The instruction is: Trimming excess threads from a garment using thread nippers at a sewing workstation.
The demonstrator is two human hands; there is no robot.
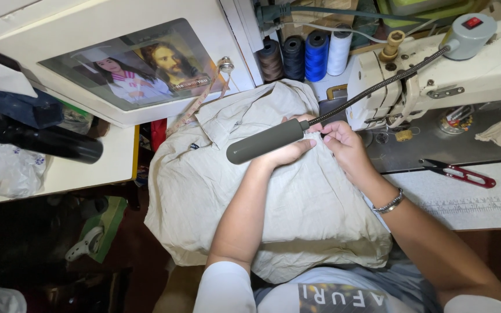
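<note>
Left hand fingers hidden behind lamp head; right hand fingers pinched on beige garment.

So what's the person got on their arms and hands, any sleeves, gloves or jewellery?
No gloves: the left hand and right hand are both bare. Short white sleeves end above the elbows, so the forearms are uncovered. A silver-coloured chain bracelet sits on the right wrist. No rings or watch visible.

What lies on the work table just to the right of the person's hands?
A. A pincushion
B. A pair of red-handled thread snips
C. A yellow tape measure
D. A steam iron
B: red-handled thread snips lie on the table, right of the right hand.
</note>
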